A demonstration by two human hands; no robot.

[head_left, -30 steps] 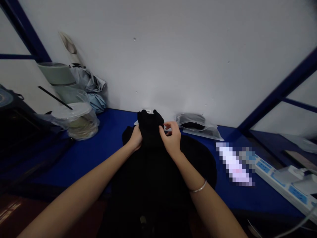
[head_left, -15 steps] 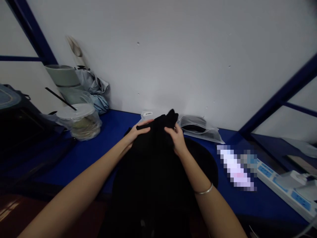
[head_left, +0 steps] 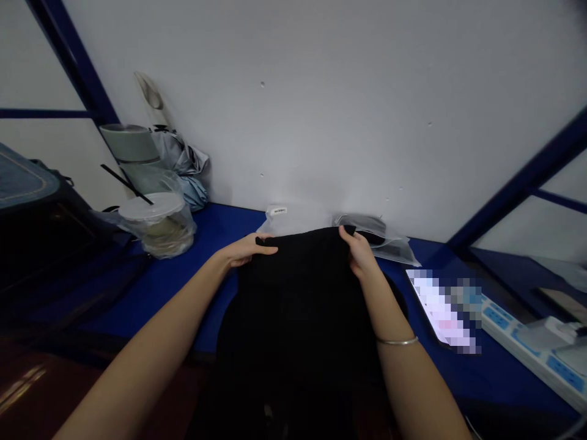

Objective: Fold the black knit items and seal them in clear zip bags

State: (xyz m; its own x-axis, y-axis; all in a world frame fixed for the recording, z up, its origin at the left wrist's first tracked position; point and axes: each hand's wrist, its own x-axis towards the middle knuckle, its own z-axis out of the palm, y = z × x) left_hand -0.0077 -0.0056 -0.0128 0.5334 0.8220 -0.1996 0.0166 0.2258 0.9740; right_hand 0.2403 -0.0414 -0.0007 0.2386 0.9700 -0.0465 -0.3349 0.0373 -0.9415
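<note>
A black cloth [head_left: 302, 269] is stretched between my two hands over the front of the blue table, its top edge nearly straight. My left hand [head_left: 250, 249] pinches its upper left corner, thumb on top. At the upper right corner, my right hand [head_left: 360, 249] grips the fabric between thumb and fingers. The cloth's lower part merges with other dark fabric below, so its bottom edge cannot be made out. Just behind the cloth lie a clear plastic bag with a white label [head_left: 278, 211] and a zip pouch [head_left: 397, 247] with something black inside.
On the blue table [head_left: 220, 221], a bagged cup with a straw [head_left: 158, 223], a green cylinder [head_left: 131, 145] and a folded umbrella [head_left: 192, 189] stand left, beside a dark bag [head_left: 41, 244]. A phone [head_left: 440, 311] and power strip [head_left: 527, 348] lie right. A pale wall rises behind.
My hands have moved apart, the right one to the right. The bunched cloth between them is now spread wide, its upper edge pulled out. The view has shifted slightly.
</note>
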